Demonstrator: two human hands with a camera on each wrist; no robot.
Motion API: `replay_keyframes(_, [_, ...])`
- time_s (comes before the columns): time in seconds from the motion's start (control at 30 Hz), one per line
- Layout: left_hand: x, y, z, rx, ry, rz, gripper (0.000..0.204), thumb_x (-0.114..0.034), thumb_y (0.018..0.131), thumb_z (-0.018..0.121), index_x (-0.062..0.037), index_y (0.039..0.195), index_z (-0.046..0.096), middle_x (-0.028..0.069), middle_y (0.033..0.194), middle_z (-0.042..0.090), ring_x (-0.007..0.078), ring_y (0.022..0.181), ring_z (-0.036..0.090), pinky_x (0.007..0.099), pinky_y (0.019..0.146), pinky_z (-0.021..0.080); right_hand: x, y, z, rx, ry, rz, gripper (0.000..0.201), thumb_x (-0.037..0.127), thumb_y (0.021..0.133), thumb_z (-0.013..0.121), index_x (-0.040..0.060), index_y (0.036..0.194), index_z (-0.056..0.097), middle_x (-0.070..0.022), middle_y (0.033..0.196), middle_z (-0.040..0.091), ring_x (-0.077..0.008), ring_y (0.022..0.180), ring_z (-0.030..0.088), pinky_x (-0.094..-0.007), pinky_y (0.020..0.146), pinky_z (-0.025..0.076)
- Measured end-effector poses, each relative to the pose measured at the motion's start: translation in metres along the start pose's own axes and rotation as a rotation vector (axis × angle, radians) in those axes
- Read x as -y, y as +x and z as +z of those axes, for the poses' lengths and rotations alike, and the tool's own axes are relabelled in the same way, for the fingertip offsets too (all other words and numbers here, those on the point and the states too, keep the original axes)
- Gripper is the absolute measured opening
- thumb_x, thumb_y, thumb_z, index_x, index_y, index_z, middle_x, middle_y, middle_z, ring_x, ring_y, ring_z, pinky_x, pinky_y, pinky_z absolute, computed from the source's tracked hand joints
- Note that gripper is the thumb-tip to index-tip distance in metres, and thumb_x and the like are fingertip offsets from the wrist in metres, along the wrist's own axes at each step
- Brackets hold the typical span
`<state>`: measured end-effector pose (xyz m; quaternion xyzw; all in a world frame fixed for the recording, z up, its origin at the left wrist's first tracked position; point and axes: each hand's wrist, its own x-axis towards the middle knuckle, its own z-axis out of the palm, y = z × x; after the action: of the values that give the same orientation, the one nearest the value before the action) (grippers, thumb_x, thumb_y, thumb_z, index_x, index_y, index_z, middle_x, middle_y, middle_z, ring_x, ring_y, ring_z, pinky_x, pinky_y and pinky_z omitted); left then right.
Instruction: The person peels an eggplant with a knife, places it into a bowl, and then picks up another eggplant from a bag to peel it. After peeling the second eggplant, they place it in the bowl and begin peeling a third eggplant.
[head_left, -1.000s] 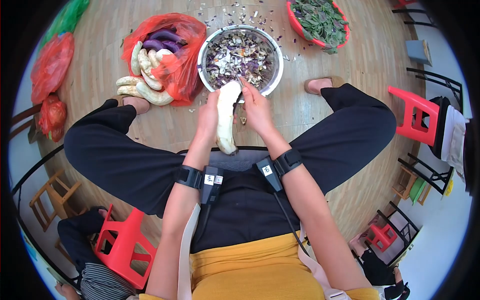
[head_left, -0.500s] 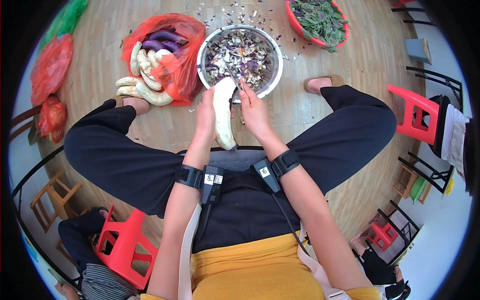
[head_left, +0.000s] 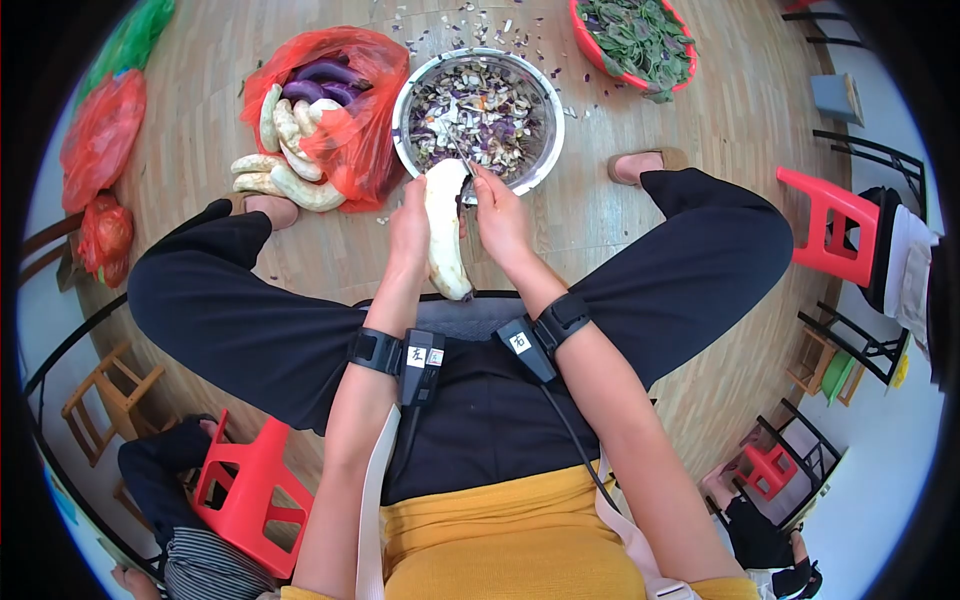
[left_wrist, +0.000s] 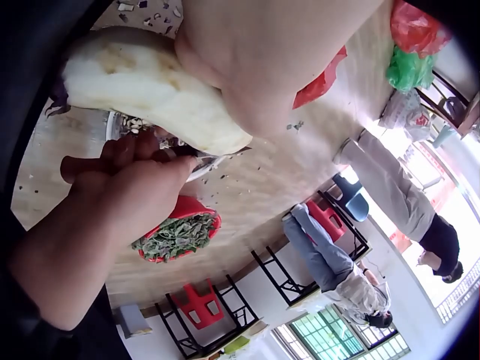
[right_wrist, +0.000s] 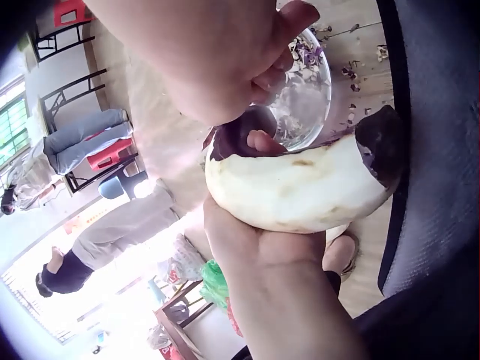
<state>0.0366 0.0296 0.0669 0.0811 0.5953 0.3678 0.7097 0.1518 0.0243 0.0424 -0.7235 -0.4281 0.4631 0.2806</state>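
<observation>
Head view, left to right: peeled eggplants (head_left: 300,188) are lying in and beside a red plastic bag (head_left: 385,85). Mostly peeled eggplant (head_left: 446,230) is gripped by left hand (head_left: 408,228), fingers wrapped round it, far end over near rim of steel basin (head_left: 556,150) of peelings. Slim metal tool (head_left: 462,148), type unclear, is pinched in closed right hand (head_left: 503,215). Leafy greens (head_left: 635,40) are heaped farther right. Purple stem end (right_wrist: 381,146) is shown clearly in right wrist view, barely in head view
</observation>
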Motion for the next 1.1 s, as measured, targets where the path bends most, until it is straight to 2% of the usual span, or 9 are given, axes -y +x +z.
replay_keyframes(0.1, [0.002, 0.002, 0.0, -0.001, 0.006, -0.002, 0.043, -0.039, 0.087, 0.034, -0.0011, 0.097, 0.052, 0.0083, 0.07, 0.055, 0.0192, 0.055, 0.056, 0.0307, 0.049, 0.049, -0.002, 0.001, 0.001, 0.009, -0.005, 0.039, 0.029, 0.029, 0.088, 0.042, 0.018, 0.11, 0.057, -0.016, 0.071, 0.059, -0.0287, 0.064, 0.059, -0.036, 0.06, 0.044])
replay_keyframes(0.17, [0.002, 0.002, 0.001, 0.004, 0.003, -0.001, 0.043, -0.039, 0.087, 0.034, -0.0012, 0.097, 0.052, 0.0083, 0.07, 0.055, 0.0192, 0.055, 0.056, 0.0308, 0.049, 0.049, -0.003, -0.001, 0.001, -0.069, -0.063, -0.112, 0.029, 0.029, 0.088, 0.042, 0.0174, 0.11, 0.057, -0.0163, 0.07, 0.059, -0.0296, 0.063, 0.059, -0.037, 0.058, 0.044])
replay_keyframes(0.37, [0.0, 0.003, 0.0, 0.012, -0.043, 0.004, 0.042, -0.038, 0.088, 0.033, -0.0014, 0.098, 0.051, 0.0084, 0.07, 0.055, 0.0193, 0.054, 0.056, 0.0312, 0.049, 0.049, 0.007, -0.004, -0.001, -0.045, -0.164, -0.103, 0.029, 0.029, 0.088, 0.041, 0.0181, 0.111, 0.056, -0.0154, 0.066, 0.059, -0.0305, 0.057, 0.058, -0.0388, 0.055, 0.044])
replay_keyframes(0.6, [0.0, 0.002, -0.001, -0.02, -0.032, 0.015, 0.043, -0.039, 0.088, 0.033, -0.0007, 0.097, 0.051, 0.0089, 0.071, 0.055, 0.0195, 0.053, 0.056, 0.0313, 0.048, 0.049, -0.005, 0.004, 0.01, -0.064, -0.031, -0.099, 0.03, 0.029, 0.089, 0.04, 0.017, 0.112, 0.056, -0.0156, 0.067, 0.058, -0.028, 0.059, 0.058, -0.0366, 0.057, 0.044])
replay_keyframes(0.7, [0.002, 0.003, -0.001, -0.049, 0.004, 0.022, 0.044, -0.04, 0.088, 0.034, -0.0007, 0.096, 0.052, 0.0093, 0.07, 0.055, 0.0193, 0.054, 0.056, 0.0311, 0.048, 0.049, -0.013, 0.01, 0.014, -0.022, 0.034, 0.0, 0.031, 0.029, 0.089, 0.04, 0.0159, 0.112, 0.056, -0.0165, 0.071, 0.059, -0.0261, 0.061, 0.058, -0.036, 0.059, 0.044])
replay_keyframes(0.8, [0.002, 0.005, -0.003, -0.03, -0.004, 0.023, 0.046, -0.042, 0.087, 0.034, -0.0012, 0.096, 0.052, 0.0094, 0.067, 0.056, 0.0189, 0.053, 0.056, 0.0303, 0.048, 0.048, -0.017, 0.013, 0.012, -0.019, 0.15, 0.0, 0.031, 0.03, 0.09, 0.038, 0.0136, 0.11, 0.055, -0.0133, 0.061, 0.055, -0.0207, 0.048, 0.051, -0.032, 0.047, 0.04])
replay_keyframes(0.87, [-0.001, 0.002, -0.003, -0.005, -0.022, 0.023, 0.046, -0.043, 0.087, 0.033, -0.0017, 0.096, 0.053, 0.0094, 0.065, 0.056, 0.0186, 0.053, 0.056, 0.0298, 0.048, 0.048, 0.003, 0.012, -0.011, 0.33, 0.714, 0.428, 0.028, 0.03, 0.092, 0.036, 0.0125, 0.109, 0.05, -0.0041, 0.052, 0.044, -0.0112, 0.038, 0.037, -0.0246, 0.037, 0.03])
replay_keyframes(0.9, [-0.007, -0.003, 0.001, -0.009, -0.025, 0.017, 0.046, -0.042, 0.087, 0.033, -0.0023, 0.096, 0.053, 0.0094, 0.064, 0.057, 0.0184, 0.053, 0.056, 0.0292, 0.047, 0.047, 0.005, 0.014, -0.016, 0.388, 0.782, 0.406, 0.023, 0.029, 0.093, 0.034, 0.0129, 0.106, 0.044, 0.0023, 0.052, 0.035, -0.0047, 0.037, 0.025, -0.0191, 0.034, 0.02])
replay_keyframes(1.1, [-0.008, -0.002, 0.001, 0.029, -0.05, 0.031, 0.045, -0.041, 0.087, 0.033, -0.0011, 0.095, 0.053, 0.0101, 0.066, 0.057, 0.0186, 0.052, 0.056, 0.0293, 0.048, 0.046, 0.016, 0.009, -0.026, 0.417, 0.887, 0.476, 0.021, 0.028, 0.093, 0.034, 0.0128, 0.104, 0.043, 0.0016, 0.053, 0.037, -0.005, 0.038, 0.028, -0.0188, 0.035, 0.022])
